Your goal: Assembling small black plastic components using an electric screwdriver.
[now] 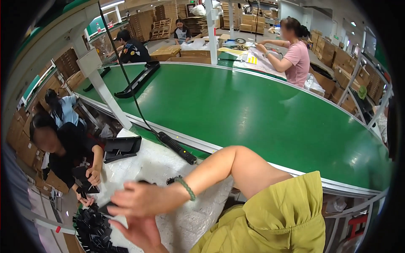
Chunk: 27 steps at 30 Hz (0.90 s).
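My right hand (145, 198), with a green bead bracelet (185, 188) at the wrist, reaches across from the right over the white-covered table (181, 219). Its fingers look stretched out to the left and are blurred. Just below it, partly covered, is my left hand (141, 234), its thumb pointing left and its other fingers mostly hidden. Left of both hands lies a heap of small black plastic parts (95, 232). A dark piece shows near my right fingertips; whether it is touched I cannot tell. Small dark bits (173, 180) lie beside my right wrist.
A corded black electric screwdriver (176, 147) rests by the green conveyor belt (219, 109). Black plastic housings (122, 147) sit at the table's far left corner. At left a co-worker (63, 156) handles black parts. A long black frame (137, 80) lies on the belt.
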Tool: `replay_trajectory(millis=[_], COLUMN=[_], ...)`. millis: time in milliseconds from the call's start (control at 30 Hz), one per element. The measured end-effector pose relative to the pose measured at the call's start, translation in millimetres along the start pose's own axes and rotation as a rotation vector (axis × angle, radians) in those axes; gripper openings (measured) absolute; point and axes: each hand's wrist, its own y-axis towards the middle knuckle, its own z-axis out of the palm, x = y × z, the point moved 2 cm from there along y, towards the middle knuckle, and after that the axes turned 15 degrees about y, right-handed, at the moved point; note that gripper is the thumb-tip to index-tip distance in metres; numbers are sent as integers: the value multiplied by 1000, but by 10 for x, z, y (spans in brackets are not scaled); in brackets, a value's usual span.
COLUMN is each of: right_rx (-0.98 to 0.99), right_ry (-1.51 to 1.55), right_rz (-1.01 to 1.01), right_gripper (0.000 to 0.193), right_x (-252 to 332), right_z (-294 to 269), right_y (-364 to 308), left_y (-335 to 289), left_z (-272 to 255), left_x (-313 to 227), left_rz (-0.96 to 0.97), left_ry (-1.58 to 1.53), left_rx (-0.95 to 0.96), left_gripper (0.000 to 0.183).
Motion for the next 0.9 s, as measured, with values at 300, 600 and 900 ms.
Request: replay_trajectory(millis=[300, 600, 900], right_rx=[507, 917, 305], right_ry=[715, 1626, 612], right_rz=[13, 530, 139], right_gripper=[34, 16, 19], right_x=[496, 761, 201], right_z=[-90, 908, 2503], right_y=[180, 578, 858], left_y=[-628, -1588, -1693], left_z=[-451, -872, -1007], left_x=[84, -178, -359], left_rz=[101, 198, 277], left_ry=[122, 211, 120], left_rx=[-36, -399, -459], left_gripper=[79, 51, 46])
